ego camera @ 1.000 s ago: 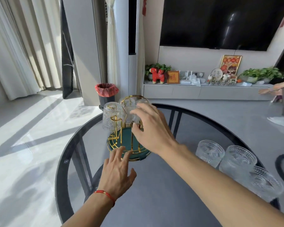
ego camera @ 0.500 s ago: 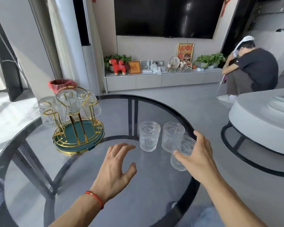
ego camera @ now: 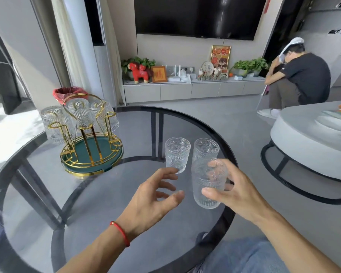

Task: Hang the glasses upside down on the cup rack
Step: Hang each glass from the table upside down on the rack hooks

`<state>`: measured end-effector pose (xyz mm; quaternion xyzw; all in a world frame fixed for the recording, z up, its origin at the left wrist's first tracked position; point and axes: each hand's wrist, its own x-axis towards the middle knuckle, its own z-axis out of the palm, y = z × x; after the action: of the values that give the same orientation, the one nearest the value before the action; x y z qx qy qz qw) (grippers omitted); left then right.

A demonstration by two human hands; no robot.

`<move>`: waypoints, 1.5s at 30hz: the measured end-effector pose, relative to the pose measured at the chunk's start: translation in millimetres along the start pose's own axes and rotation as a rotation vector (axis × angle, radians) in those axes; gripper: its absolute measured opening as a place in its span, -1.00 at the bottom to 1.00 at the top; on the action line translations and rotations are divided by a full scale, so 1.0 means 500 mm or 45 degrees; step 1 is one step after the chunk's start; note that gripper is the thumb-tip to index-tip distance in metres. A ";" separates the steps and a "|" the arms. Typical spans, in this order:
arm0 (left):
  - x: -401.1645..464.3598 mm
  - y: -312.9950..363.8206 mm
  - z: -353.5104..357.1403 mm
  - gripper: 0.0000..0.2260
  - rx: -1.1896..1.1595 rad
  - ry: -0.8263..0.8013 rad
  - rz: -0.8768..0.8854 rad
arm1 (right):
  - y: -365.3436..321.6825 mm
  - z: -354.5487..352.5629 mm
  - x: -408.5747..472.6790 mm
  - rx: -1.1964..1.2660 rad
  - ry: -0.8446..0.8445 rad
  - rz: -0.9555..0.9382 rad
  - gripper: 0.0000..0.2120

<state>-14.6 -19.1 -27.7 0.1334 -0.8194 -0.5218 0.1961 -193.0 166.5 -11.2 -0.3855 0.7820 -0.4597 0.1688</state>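
- Half a second ago the right hand (ego camera: 230, 191) was only reaching for the nearest of three glasses standing on the table; now it has that glass (ego camera: 208, 183) in its grip and has raised it off the glass top.
- The thumb lies across the near side of the held glass and the fingers curl round its far side, showing through the clear wall. The glass is upright, or close to it, mouth up.
- The left hand (ego camera: 156, 196) hovers just left of the held glass, fingers spread and lightly curled, holding nothing. A red string (ego camera: 121, 232) circles its wrist.
- Two more glasses stand upright on the round table (ego camera: 47, 203) just beyond the hands: one on the left (ego camera: 177, 154), one on the right (ego camera: 206, 148), close beside each other.
- The cup rack (ego camera: 91, 142), gold wire on a round green base, sits on the far left part of the table, well apart from the hands.
- Three glasses already hang upside down on its far prongs: one at the left (ego camera: 55, 124), one in the middle (ego camera: 78, 111), one at the right (ego camera: 106, 117). The near prongs are bare.
- Beyond the table, a red-lined bin (ego camera: 67, 92) stands on the floor behind the rack, and a person in a dark shirt (ego camera: 301, 77) crouches at the far right.
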 end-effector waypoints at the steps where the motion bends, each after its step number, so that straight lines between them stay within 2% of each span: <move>1: -0.002 0.006 0.003 -0.45 -0.068 -0.044 -0.004 | -0.011 0.013 -0.002 0.023 -0.073 -0.057 -0.33; 4: -0.009 0.018 0.015 -0.28 -0.143 -0.082 0.025 | -0.040 0.062 0.001 -0.029 -0.203 -0.226 -0.31; 9: -0.004 0.023 -0.037 -0.30 -0.017 0.228 0.008 | -0.073 0.128 0.032 0.083 -0.229 -0.310 -0.29; 12: 0.002 0.023 -0.094 -0.37 -0.114 0.399 -0.023 | -0.094 0.166 0.051 0.315 -0.309 -0.163 -0.32; 15: 0.007 0.012 -0.141 -0.37 -0.299 0.535 -0.110 | -0.124 0.209 0.078 0.917 -0.525 0.176 -0.45; 16: 0.007 0.009 -0.151 -0.37 -0.348 0.551 -0.134 | -0.134 0.221 0.090 1.026 -0.554 0.210 -0.52; 18: 0.010 0.002 -0.166 -0.38 -0.377 0.550 -0.166 | -0.148 0.248 0.113 1.057 -0.479 0.186 -0.58; 22: 0.018 -0.033 -0.214 -0.38 -0.123 0.543 -0.144 | -0.177 0.274 0.166 0.888 -0.137 0.096 -0.59; 25: 0.011 -0.088 -0.258 -0.45 0.397 0.573 -0.162 | -0.218 0.263 0.225 0.539 0.139 -0.035 -0.51; 27: 0.006 -0.127 -0.278 -0.50 0.760 0.525 -0.226 | -0.252 0.249 0.269 0.406 0.247 -0.121 -0.46; 29: 0.006 -0.156 -0.284 -0.48 0.976 0.443 -0.255 | -0.285 0.238 0.312 0.255 0.314 -0.198 -0.43; 36: 0.008 -0.187 -0.279 -0.36 1.181 0.294 -0.353 | -0.358 0.262 0.400 -0.050 0.327 -0.250 -0.39; 42: 0.009 -0.197 -0.278 -0.39 1.135 0.295 -0.395 | -0.378 0.304 0.421 -0.133 0.316 -0.239 -0.39; 45: 0.008 -0.201 -0.278 -0.36 1.151 0.277 -0.399 | -0.385 0.323 0.427 -0.277 0.259 -0.273 -0.40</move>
<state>47.2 -174.6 -65.6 0.3807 -0.9087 -0.1201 0.1222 -144.6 -144.4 87.3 -0.4341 0.7946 -0.4244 -0.0037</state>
